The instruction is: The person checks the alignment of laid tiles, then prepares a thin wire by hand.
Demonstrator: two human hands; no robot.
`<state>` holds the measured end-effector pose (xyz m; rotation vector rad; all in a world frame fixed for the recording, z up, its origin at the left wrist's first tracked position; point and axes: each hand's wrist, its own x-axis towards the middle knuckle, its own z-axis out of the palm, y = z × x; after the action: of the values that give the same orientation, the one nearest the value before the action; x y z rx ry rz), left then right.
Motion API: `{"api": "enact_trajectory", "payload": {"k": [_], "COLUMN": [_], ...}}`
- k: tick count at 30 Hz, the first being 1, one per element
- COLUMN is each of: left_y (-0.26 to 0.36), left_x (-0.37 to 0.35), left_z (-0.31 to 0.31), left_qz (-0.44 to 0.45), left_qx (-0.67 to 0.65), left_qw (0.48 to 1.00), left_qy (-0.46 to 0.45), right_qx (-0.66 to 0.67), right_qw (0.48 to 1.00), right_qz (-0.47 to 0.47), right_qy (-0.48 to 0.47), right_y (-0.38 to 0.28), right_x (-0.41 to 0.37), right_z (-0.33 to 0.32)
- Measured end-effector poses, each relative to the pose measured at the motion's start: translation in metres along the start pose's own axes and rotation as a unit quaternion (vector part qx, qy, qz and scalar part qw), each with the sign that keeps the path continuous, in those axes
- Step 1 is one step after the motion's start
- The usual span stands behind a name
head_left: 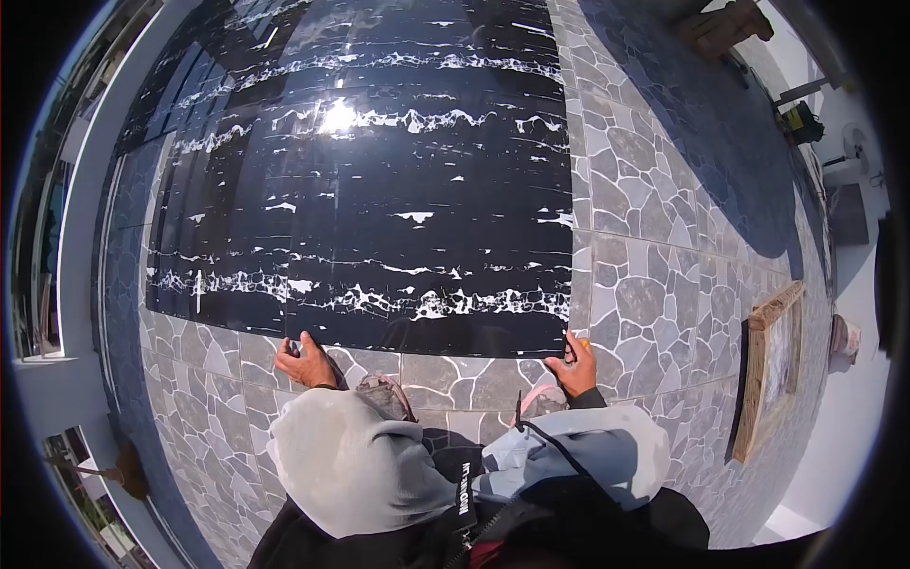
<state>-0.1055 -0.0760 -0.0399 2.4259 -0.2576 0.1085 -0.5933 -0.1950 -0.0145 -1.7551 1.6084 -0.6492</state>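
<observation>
Glossy black tiles with white veining cover the floor ahead of me. One black tile has its near edge just in front of my feet. My left hand is at its near left corner, by the seam with the neighbouring black tile. My right hand is at the near right corner, thumb and fingers curled about the edge. A small yellowish spot shows beside the right fingers; I cannot make out what it is. The undersides of both grips are hidden.
Grey stone-patterned paving surrounds the tiles. A wooden frame stands at the right, with a bucket-like container beyond it. Dark tools lie at the upper right. A white-edged wall runs along the left. Sunlight glares off the tiles.
</observation>
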Motion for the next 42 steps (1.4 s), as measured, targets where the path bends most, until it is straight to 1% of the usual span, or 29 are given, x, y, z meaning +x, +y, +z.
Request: {"api": "enact_trajectory", "payload": {"k": [2,4,5,6,8,9,10,11,13,15,16,18,19,20,21,22,23,24,25,27,29,31,32,34,35,36,37,39,42], "left_y": [0.008,0.013,0.016,0.015,0.011,-0.006,-0.033,-0.046,-0.043,-0.053,-0.048,-0.039,-0.015,-0.007,0.004,0.026,0.079,0.089,0.12,0.096,0.073,0.06,0.067,0.087,0.082,0.09,0.095,0.073,0.043], "left_x": [-0.003,-0.004,-0.004,-0.002,0.01,0.024,0.04,0.047,0.05,0.061,0.065,0.084,0.084,0.098,0.092,0.075,0.045,0.032,0.016,0.049,0.104,0.165,0.181,0.199,0.208,0.204,0.205,0.225,0.284], "left_z": [-0.003,-0.011,-0.013,-0.013,-0.012,-0.004,0.011,0.017,0.016,0.022,0.015,0.003,-0.015,-0.021,-0.025,-0.034,-0.055,-0.056,-0.073,-0.083,-0.099,-0.099,-0.099,-0.092,-0.083,-0.082,-0.082,-0.067,-0.049], "left_qz": [0.007,0.076,0.085,0.093,0.112,0.119,0.099,0.076,0.07,0.067,0.108,0.17,0.132,0.113,0.242,0.284,0.301,0.329,0.235,0.114,0.099,0.123,0.124,0.167,0.176,0.161,0.152,0.137,0.16], "left_qx": [-0.018,0.039,0.046,0.054,0.086,0.088,0.003,-0.08,-0.06,-0.158,-0.074,0.058,0.068,0.124,0.202,0.169,0.152,0.071,0.037,-0.017,0.064,0.051,0.048,0.025,0.019,0.008,0.008,-0.058,-0.028], "left_qw": [1.0,0.996,0.995,0.993,0.988,0.987,0.99,0.986,0.988,0.975,0.979,0.959,0.941,0.912,0.897,0.905,0.896,0.89,0.882,0.841,0.88,0.911,0.913,0.924,0.922,0.925,0.914,0.906,0.93], "left_qy": [-0.007,-0.031,-0.031,-0.041,-0.064,-0.065,-0.096,-0.124,-0.125,-0.14,-0.157,-0.218,-0.305,-0.374,-0.309,-0.269,-0.288,-0.308,-0.407,-0.529,-0.46,-0.391,-0.386,-0.343,-0.345,-0.345,-0.376,-0.397,-0.329], "right_qx": [0.002,-0.005,-0.009,-0.019,-0.021,-0.028,-0.033,-0.03,-0.042,-0.042,-0.054,-0.058,-0.052,-0.065,-0.076,-0.068,-0.062,-0.027,0.005,-0.007,-0.035,-0.06,-0.071,-0.101,-0.118,-0.135,-0.152,-0.185,-0.246], "right_qw": [1.0,1.0,1.0,0.999,0.999,0.999,0.999,0.999,0.999,0.998,0.998,0.998,0.997,0.997,0.996,0.997,0.998,0.999,0.998,0.997,0.997,0.996,0.996,0.994,0.991,0.989,0.986,0.979,0.96], "right_qz": [0.013,0.018,0.007,0.021,0.028,0.026,0.016,0.018,0.01,0.013,0.015,0.013,-0.014,0.007,0.024,0.006,-0.007,-0.036,-0.059,-0.079,-0.07,-0.053,-0.043,-0.022,-0.012,-0.005,0.003,0.03,0.095], "right_qy": [-0.01,-0.012,-0.019,-0.036,-0.02,-0.017,-0.015,-0.016,-0.027,-0.048,-0.04,-0.029,-0.054,-0.041,-0.032,-0.023,-0.009,0.007,0.029,0.011,-0.019,-0.037,-0.041,-0.047,-0.054,-0.061,-0.069,-0.08,-0.09], "right_y": [0.0,0.0,-0.002,-0.001,-0.005,-0.005,-0.001,0.001,0.0,-0.001,0.001,0.001,0.003,0.005,0.007,0.009,0.013,0.015,0.019,0.02,0.019,0.017,0.016,0.014,0.013,0.012,0.01,0.007,0.001], "right_x": [-0.004,-0.004,-0.005,-0.006,-0.006,-0.008,-0.009,-0.011,-0.007,-0.005,-0.005,-0.006,-0.007,-0.008,-0.008,-0.01,-0.012,-0.013,-0.013,-0.014,-0.015,-0.014,-0.014,-0.013,-0.013,-0.013,-0.014,-0.013,-0.011], "right_z": [-0.004,-0.005,-0.007,-0.008,-0.007,-0.007,-0.004,-0.005,-0.008,-0.01,-0.008,-0.005,-0.004,-0.002,0.003,0.006,0.008,0.014,0.016,0.016,0.015,0.014,0.014,0.013,0.013,0.012,0.012,0.011,0.013]}}
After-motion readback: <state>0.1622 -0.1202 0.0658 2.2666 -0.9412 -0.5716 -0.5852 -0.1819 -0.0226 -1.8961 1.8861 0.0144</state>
